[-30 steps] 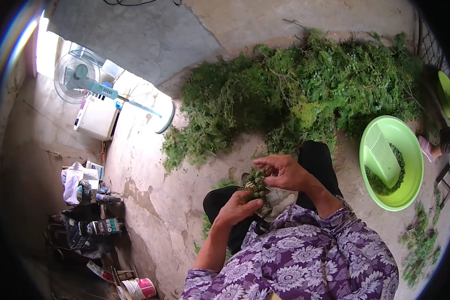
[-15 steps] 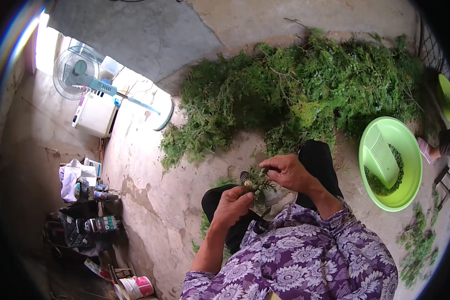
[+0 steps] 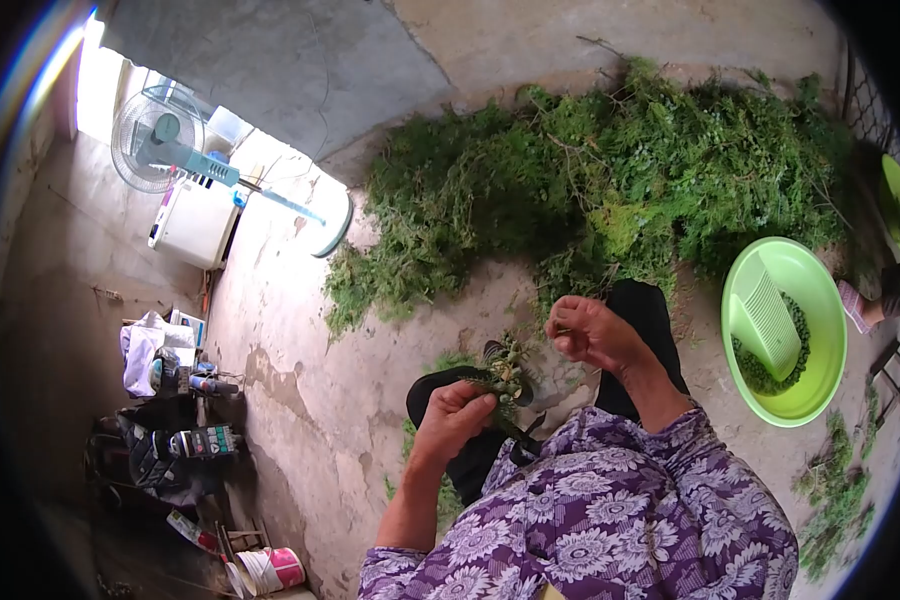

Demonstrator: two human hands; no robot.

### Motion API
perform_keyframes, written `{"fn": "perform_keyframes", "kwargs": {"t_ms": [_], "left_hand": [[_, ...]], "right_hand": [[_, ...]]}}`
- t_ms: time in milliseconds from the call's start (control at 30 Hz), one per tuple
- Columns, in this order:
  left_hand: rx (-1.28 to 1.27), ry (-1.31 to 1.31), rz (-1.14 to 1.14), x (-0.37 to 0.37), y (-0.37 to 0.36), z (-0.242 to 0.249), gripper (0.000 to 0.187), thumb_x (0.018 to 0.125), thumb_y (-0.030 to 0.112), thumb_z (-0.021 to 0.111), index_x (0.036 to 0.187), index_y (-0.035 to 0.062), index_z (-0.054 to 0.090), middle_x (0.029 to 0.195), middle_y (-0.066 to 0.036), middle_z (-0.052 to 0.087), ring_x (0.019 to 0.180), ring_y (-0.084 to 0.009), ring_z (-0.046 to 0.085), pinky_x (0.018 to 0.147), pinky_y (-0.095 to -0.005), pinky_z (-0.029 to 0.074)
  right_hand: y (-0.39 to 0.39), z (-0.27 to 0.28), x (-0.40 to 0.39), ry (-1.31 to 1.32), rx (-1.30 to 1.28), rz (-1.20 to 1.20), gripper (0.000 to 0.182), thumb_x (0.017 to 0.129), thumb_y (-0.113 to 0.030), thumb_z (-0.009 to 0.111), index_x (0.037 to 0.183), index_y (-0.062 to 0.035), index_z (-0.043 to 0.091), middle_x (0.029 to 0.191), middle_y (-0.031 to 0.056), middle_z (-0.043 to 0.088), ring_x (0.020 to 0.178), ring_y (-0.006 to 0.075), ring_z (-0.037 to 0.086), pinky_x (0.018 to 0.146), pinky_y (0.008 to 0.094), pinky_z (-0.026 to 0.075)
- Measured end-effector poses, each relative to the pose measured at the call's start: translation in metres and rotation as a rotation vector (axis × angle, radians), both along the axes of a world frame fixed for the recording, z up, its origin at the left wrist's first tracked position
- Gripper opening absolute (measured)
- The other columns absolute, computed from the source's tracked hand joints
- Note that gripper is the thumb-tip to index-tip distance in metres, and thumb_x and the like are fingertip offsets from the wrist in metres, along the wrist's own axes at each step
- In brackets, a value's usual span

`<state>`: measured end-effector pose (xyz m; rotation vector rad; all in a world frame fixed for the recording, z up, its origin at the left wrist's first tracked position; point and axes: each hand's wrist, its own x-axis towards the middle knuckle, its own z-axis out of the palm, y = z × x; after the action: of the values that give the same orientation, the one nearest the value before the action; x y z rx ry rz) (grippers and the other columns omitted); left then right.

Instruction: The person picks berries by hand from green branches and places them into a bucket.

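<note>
My left hand pinches a leafy evergreen sprig with small pale-green round cones on it, held above my lap. My right hand is up to the right of the sprig and apart from it. Its fingers are curled together, and whatever they hold, if anything, is too small to make out. To the right stands a light green basin with a ribbed green scoop leaning inside. Small green cones lie at the basin's bottom.
A big heap of cut evergreen branches lies along the wall ahead. Looser sprigs lie on the floor at right. A standing fan, a white-and-pink bucket and dark bags are at left. Someone's foot shows beside the basin.
My right hand has moved away from the sprig, up and to the right, with its fingers curled. My left hand still holds the sprig in nearly the same place.
</note>
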<state>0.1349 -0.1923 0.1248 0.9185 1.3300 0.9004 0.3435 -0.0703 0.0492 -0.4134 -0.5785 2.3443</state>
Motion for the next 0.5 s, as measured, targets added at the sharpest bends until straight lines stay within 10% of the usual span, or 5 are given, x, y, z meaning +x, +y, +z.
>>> {"fn": "perform_keyframes", "kwargs": {"t_ms": [333,500], "left_hand": [[0.015,0.17,-0.015,0.009,0.005,0.004,0.009,0.082,0.005,0.055,0.086,-0.0017,0.06,0.066,0.002,0.056,0.058,-0.0041,0.048,0.054,-0.0194,0.039],[0.068,0.21,-0.057,0.009,0.003,-0.003,0.01,0.081,0.005,0.055,0.085,-0.0021,0.06,0.066,0.002,0.055,0.058,-0.0041,0.048,0.053,-0.0195,0.039]], "right_hand": [[0.0,0.011,-0.017,0.056,0.033,0.154,0.01,0.083,-0.009,0.054,0.09,-0.0031,0.052,0.072,0.0,0.051,0.052,0.0039,0.047,0.042,0.0158,0.033],[-0.005,0.024,-0.019,-0.363,0.416,0.066,0.024,0.077,-0.017,0.065,0.094,-0.0026,0.055,0.073,0.0001,0.055,0.058,0.0038,0.048,0.048,0.0169,0.038]]}}
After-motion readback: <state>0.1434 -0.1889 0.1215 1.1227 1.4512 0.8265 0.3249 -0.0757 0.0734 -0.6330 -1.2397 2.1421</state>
